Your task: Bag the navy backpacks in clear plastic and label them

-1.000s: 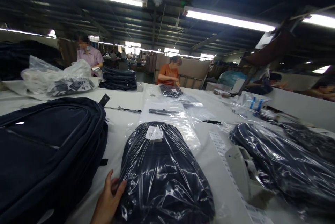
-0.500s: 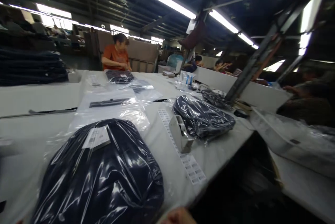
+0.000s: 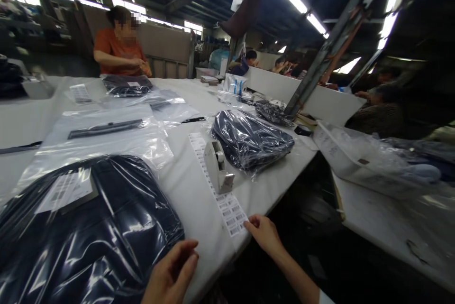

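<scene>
My right hand [image 3: 263, 234] has its thumb and finger closed on the near corner of a long strip of barcode labels [image 3: 227, 211], which lies flat on the white-covered table. My left hand [image 3: 175, 271] holds nothing; its fingers are bent and apart, beside the right edge of a large dark item in clear plastic [image 3: 117, 218]. A white label [image 3: 67, 189] shows at the top of that bag. On the label strip's far part stands a tape dispenser [image 3: 216, 166]. Just right of it rests a second dark bagged item [image 3: 252, 138].
Clear plastic bags [image 3: 103, 128] lie flat at left. Across the table, a person in an orange top [image 3: 119, 52] handles something behind another bagged item [image 3: 127, 85]. A plastic bin [image 3: 355, 171] holds clear film at right, beyond a dark gap. A slanted metal post [image 3: 320, 62] rises behind.
The view has shifted right and down. Both hands have come into fuller view, and my right hand has reached the label strip and taken its corner.
</scene>
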